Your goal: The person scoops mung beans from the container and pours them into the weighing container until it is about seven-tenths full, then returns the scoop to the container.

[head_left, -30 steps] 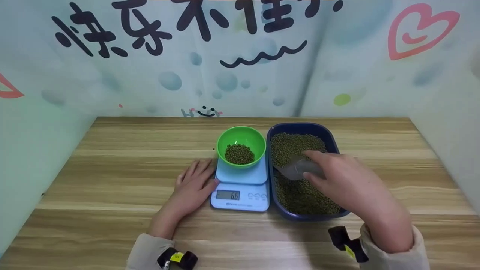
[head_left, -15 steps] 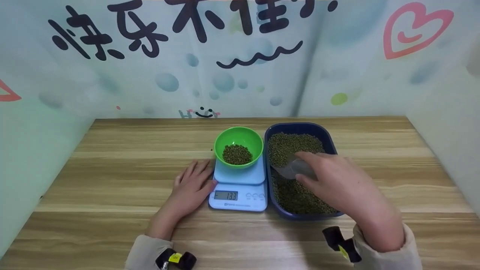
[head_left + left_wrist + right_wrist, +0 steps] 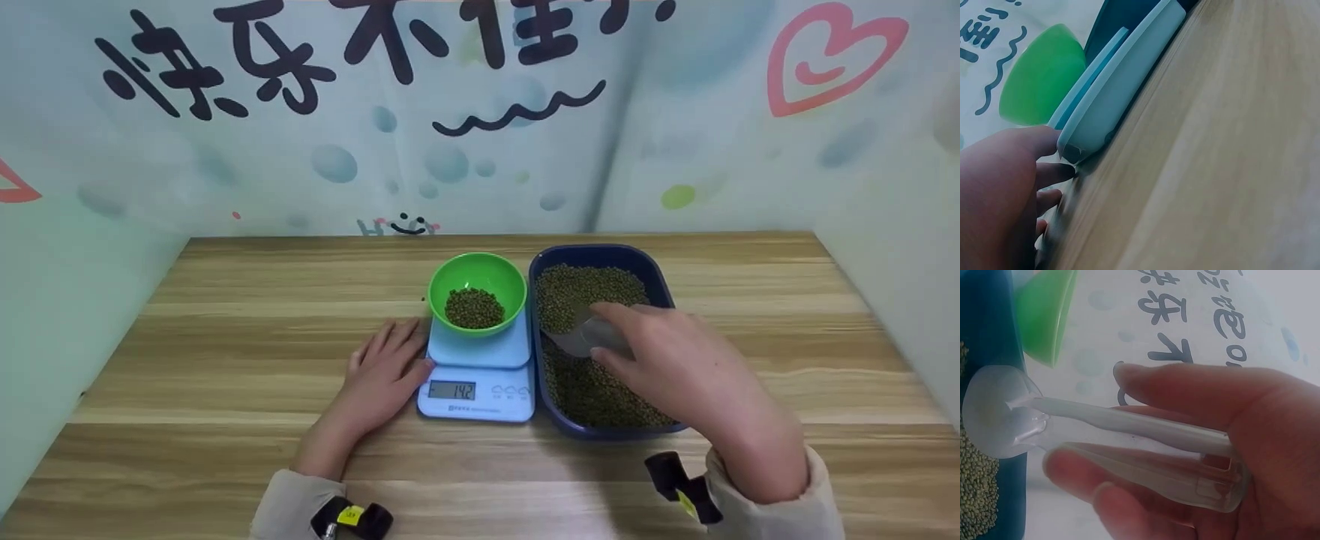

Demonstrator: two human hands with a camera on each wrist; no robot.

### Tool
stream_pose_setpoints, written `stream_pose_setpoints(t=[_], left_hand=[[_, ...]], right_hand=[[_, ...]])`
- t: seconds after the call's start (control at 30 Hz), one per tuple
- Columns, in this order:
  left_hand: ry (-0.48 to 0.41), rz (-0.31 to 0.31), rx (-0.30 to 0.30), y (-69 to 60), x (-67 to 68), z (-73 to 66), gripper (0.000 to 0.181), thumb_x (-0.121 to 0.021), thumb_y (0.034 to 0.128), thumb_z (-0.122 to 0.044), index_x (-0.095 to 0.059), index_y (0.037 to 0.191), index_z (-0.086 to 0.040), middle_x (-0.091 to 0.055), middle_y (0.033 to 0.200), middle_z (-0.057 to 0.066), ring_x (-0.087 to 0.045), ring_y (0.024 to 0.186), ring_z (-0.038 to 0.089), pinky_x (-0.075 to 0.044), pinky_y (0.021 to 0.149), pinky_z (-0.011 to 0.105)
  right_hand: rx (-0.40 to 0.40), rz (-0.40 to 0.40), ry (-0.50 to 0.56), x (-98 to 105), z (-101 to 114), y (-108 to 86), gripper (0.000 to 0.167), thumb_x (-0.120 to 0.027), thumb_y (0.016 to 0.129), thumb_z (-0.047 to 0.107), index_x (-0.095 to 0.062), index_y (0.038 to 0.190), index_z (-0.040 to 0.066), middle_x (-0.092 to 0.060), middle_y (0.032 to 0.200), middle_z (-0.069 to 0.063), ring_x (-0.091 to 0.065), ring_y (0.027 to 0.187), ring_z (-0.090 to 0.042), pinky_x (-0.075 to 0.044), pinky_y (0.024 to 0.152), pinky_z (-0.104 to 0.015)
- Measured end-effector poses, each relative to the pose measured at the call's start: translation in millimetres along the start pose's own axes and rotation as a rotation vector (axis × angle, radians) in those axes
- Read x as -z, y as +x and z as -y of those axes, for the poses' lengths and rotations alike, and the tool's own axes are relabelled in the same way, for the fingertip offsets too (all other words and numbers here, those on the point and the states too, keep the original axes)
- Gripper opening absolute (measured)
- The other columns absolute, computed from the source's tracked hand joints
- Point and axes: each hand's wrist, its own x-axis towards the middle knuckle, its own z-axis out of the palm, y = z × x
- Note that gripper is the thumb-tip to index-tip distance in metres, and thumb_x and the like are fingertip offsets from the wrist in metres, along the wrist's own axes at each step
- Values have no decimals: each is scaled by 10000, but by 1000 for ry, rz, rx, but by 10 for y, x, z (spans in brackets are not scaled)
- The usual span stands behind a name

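Note:
My right hand [image 3: 686, 364] grips the handle of a clear plastic scoop [image 3: 1002, 410], whose bowl lies over the dark blue tub [image 3: 537, 360] of small greenish-brown beans or pellets. On the pale blue kitchen scale [image 3: 480, 352] sits a green bowl [image 3: 510, 274] with a small heap of the same grains in it. The scale's display [image 3: 452, 390] appears to read 14.2. My left hand [image 3: 379, 382] rests on the table left of the scale, fingers spread, the thumb touching the scale's side. In the left wrist view, the scale's edge [image 3: 1112, 95] is just beyond the thumb.
The tub stands right beside the scale on a wood-grain table [image 3: 225, 345]. Behind the table hangs a printed backdrop [image 3: 285, 165] with black characters and bubbles. A tiny dark speck [image 3: 423, 299] lies left of the green bowl.
The scale's display has risen from 6.6 to 13.3 to 14.2. The whole head view has shifted slightly; both hands and the scoop keep nearly the same place.

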Motion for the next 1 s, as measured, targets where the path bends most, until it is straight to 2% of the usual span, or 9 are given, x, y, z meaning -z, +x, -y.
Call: stream_pose_setpoints(t=[0.23,0.57,0.73,1.0], left_hand=[[-1,-7,2,-5,8,0,547,-336,916,-511,-377,1369,-207,-231,1459,2,-54,1345,262,-34,1009,503],[4,-14,-9,4,-10,5,548,-337,919,-505,-372,1371,-198,-229,1460,6,-57,1344,265,-36,1007,508],[0,-17,-8,7,-11,6,551,-339,917,-507,-373,1371,-199,-234,1458,9,-61,1343,272,-39,1004,513],[3,-19,-1,3,-14,11,553,-340,911,-519,-392,1362,-203,-250,1452,1,-76,1342,268,-45,1003,505]], right_hand=[[-4,8,3,11,9,4,416,-607,848,240,-536,1210,47,-638,1022,-77,-608,854,-221,-479,745,-423],[-3,-7,-8,-4,3,1,427,-614,840,249,-537,1211,51,-644,999,-79,-611,809,-217,-489,710,-409],[12,-11,-29,-27,16,11,425,-621,834,253,-549,1195,42,-639,1025,-89,-609,877,-255,-475,754,-433],[24,-25,-44,-59,28,18,400,-626,829,260,-572,1170,58,-643,966,-64,-604,837,-233,-475,715,-428]])
